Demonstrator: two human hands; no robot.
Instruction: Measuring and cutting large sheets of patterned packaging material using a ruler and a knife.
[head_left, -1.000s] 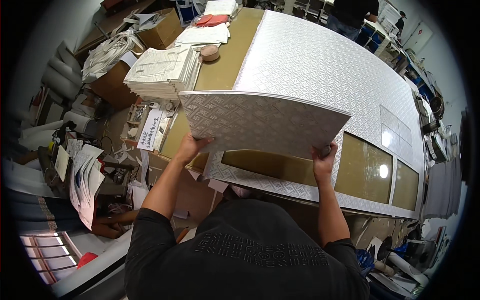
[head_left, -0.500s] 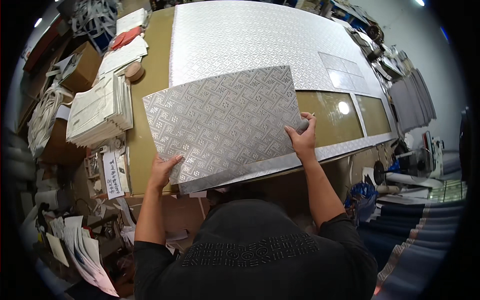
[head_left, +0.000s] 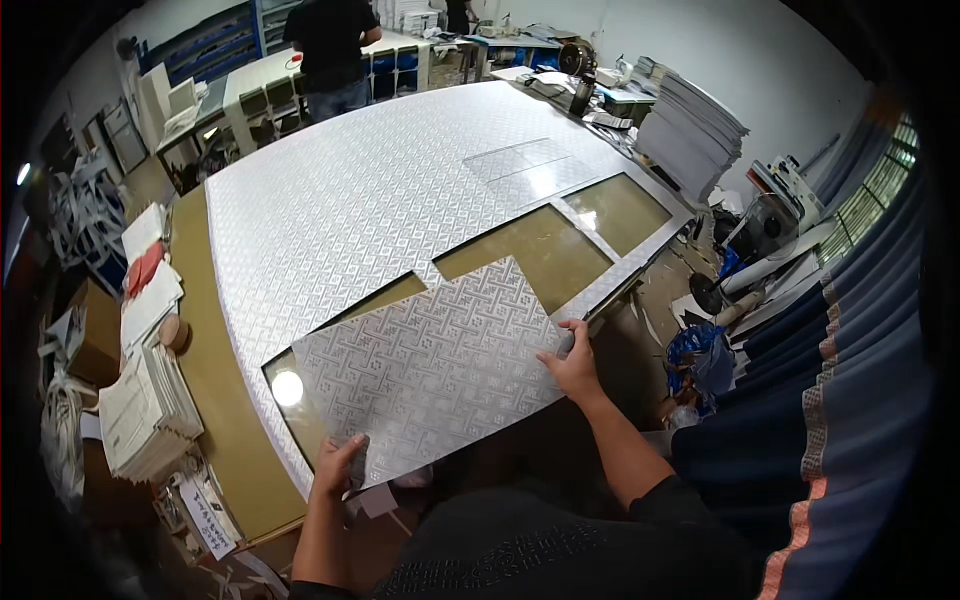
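Note:
A cut panel of silver-grey patterned fabric [head_left: 430,375] is held up at a tilt over the near edge of the work table. My left hand [head_left: 338,465] pinches its lower left corner, thumb on top. At the right edge my right hand [head_left: 574,368] grips the same panel; a small dark grey thing, its kind unclear, shows by the thumb and fingers. Beyond lies a large sheet of matching patterned fabric [head_left: 370,190], spread over the table. Rectangular openings in that sheet bare the olive tabletop [head_left: 525,252], and the panel partly covers this row. Both hands' undersides are hidden.
Stacked white pattern sheets [head_left: 150,410] and a round wooden block [head_left: 174,333] sit along the left edge. A tall grey stack [head_left: 690,135] stands at the far right. Blue curtains [head_left: 770,420] hang on the right. Beyond the table stands a person in dark clothes [head_left: 330,50].
The view has swung up and to the right, bringing the far room into sight. Both hands keep their hold on the panel, which now lies over the row of openings from this view.

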